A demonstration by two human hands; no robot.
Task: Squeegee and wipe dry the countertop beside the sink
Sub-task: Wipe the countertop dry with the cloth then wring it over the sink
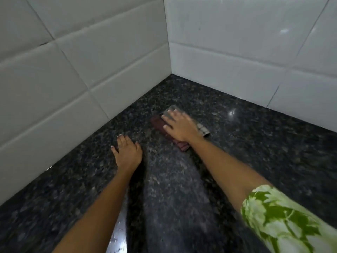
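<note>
Right hand (179,127) is pressing flat, fingers spread, on the cloth (160,125) near the countertop (255,152) back corner. Left hand (127,152) is resting open, palm down, near the left edge.

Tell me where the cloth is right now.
In the head view, the cloth lies flat on the dark granite countertop under the right hand, near the corner of the white tiled walls, ahead of the left hand.

Sleeve (284,220) — green-and-white leaf print.
</note>
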